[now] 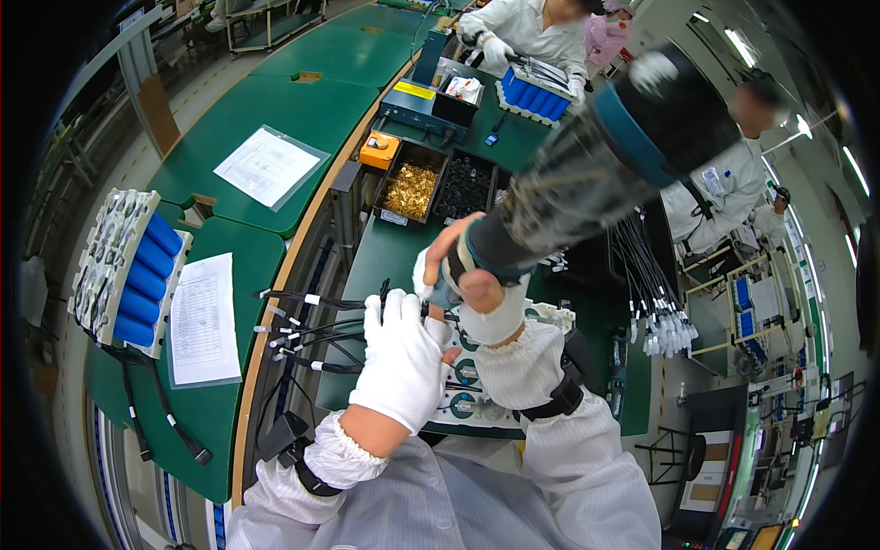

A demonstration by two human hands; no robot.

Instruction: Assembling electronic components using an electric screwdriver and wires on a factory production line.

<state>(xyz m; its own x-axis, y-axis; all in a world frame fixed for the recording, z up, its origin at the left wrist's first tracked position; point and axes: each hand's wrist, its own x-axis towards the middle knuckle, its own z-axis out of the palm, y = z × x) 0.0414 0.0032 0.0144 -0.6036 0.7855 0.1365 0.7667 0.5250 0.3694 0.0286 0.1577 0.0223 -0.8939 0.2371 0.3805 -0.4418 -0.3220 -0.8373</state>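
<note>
My right hand, in a white glove with bare fingertips, is wrapped round a cordless screwdriver. Its black and teal body rises up and to the right, large in view, and its nose points down beside my left hand. My left hand, gloved with thumb and one fingertip bare, is closed over black cables that run out to the left with white tags. The exact grip is hidden under the glove. Beneath both hands lies a white battery pack with green round pads and metal tabs, partly covered by my arms.
Bins of brass-coloured parts and black parts stand ahead. Bundled black cables hang at right. On the left green table are a blue-celled battery pack and paper sheets. A co-worker handles another pack.
</note>
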